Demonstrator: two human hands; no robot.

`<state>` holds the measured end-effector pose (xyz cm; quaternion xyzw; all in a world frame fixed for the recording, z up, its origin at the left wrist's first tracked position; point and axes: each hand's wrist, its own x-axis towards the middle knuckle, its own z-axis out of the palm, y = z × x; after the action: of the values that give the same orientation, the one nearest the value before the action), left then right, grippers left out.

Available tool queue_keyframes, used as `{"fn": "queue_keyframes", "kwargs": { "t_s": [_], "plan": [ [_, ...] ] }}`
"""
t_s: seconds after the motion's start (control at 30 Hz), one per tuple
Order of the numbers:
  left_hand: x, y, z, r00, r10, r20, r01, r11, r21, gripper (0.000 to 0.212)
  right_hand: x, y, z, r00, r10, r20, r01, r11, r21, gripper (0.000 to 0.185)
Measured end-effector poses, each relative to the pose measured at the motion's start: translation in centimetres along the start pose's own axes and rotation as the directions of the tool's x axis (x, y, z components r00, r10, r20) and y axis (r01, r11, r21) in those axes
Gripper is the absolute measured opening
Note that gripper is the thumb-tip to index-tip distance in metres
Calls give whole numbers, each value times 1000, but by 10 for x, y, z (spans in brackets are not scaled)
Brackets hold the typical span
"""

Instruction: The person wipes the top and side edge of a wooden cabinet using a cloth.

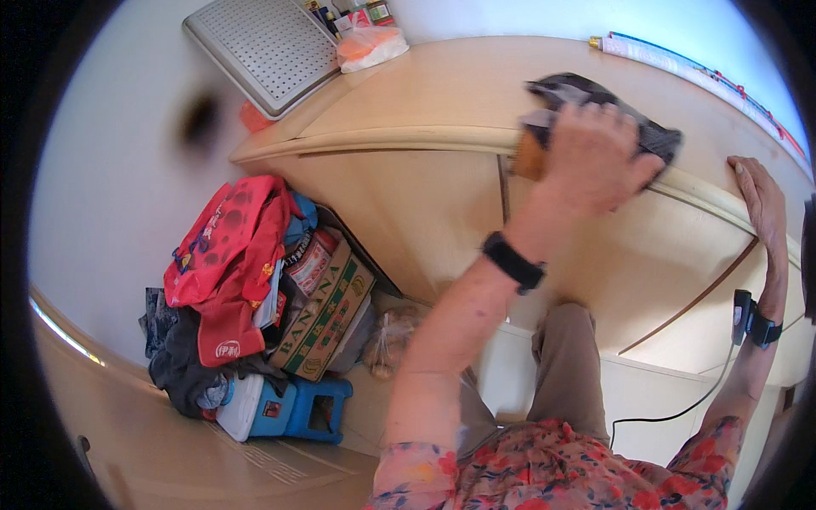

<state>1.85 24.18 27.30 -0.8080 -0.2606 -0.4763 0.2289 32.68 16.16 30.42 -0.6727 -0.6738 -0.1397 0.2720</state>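
Observation:
My left hand [593, 153] presses a crumpled black and grey cloth [656, 137] on the pale wooden cabinet top [446, 83], at its front edge. Motion blurs both the hand and the cloth. Below the cloth's left side an orange-brown piece [529, 156] hangs over the edge; whether it belongs to the cloth I cannot tell. Farther right, my right hand [762, 197] rests on the cabinet's rounded edge with no object visible in it. Black straps circle both wrists, and a small device with a cable [676, 417] sits at the right one.
On the cabinet's left end are a perforated metal tray [274, 57] and a plastic bag [370, 48]. Long rolls [676, 64] line the back wall. A banana carton [325, 312], red bag [229, 248] and blue stool [319, 411] crowd the floor at left.

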Motion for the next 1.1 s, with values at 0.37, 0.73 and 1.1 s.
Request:
{"fn": "queue_keyframes", "kwargs": {
  "t_s": [0.37,0.73,1.1],
  "plan": [
    [-30,-17,-13,995,89,-46,-92,995,-50,62,-4,9,3,998,-28,-54,29,999,27,42],
    [-123,-197,-97,981,-190,-44,192,891,411,48,0,25,7,996,-73,-47,74,997,17,42],
    [-99,-239,-118,883,-451,128,378,847,374,37,-3,19,3,995,-51,-82,49,999,-18,39]
  ]
}}
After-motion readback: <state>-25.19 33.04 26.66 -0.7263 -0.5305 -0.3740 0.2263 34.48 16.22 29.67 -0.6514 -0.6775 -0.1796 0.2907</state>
